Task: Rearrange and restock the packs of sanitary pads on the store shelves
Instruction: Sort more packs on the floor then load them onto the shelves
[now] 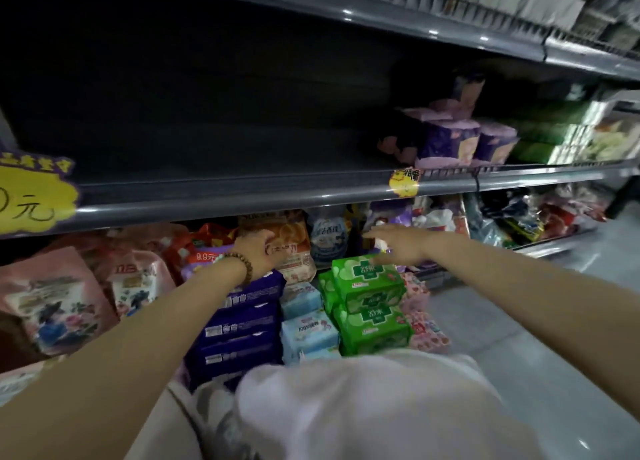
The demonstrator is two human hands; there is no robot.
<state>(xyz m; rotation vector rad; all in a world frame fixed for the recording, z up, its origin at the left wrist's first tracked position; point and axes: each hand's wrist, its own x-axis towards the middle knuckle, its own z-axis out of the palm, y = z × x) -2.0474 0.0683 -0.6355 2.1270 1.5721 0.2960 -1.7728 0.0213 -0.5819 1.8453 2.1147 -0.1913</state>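
Stacks of pad packs stand low in front of me: dark purple packs (239, 335), light blue packs (306, 324), green packs (369, 298) and pink patterned packs (420, 316). My left hand (258, 250), a bead bracelet on its wrist, grips the top of an orange-and-white pack (285, 238) on the bottom shelf. Over the top green pack hovers my right hand (396, 243), fingers spread and holding nothing. More purple packs (450, 141) and green packs (543, 132) sit on the middle shelf at the right.
The middle shelf (225, 196) is dark and bare on its left stretch, with yellow price tags (33, 196) on its edge. Pink bags (52, 307) fill the bottom shelf at the left. Grey floor (554, 338) lies to the right. My white clothing (363, 411) covers the foreground.
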